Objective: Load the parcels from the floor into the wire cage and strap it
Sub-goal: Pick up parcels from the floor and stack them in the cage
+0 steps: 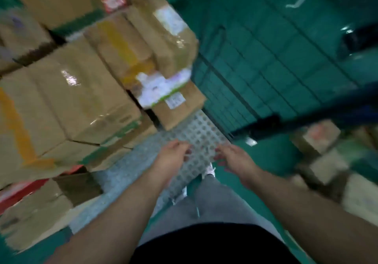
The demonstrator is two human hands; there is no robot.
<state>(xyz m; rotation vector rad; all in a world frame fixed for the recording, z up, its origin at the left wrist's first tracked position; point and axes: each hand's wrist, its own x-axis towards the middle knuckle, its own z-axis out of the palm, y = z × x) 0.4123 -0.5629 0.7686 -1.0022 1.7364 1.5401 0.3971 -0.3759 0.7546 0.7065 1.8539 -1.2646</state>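
I had the left hand [173, 156] and right hand [235, 158] empty above the wire cage [201, 132] deck, fingers loosely curled. Stacked parcels [71, 100] filled its left side. Loading seemed unfinished to me, so the next move called for turning right to grip 1 of the floor parcels [319, 141]

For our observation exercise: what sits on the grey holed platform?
Stacked cardboard boxes cover most of the platform; the left hand and right hand hover above its bare edge. Its surface beneath them is hidden.
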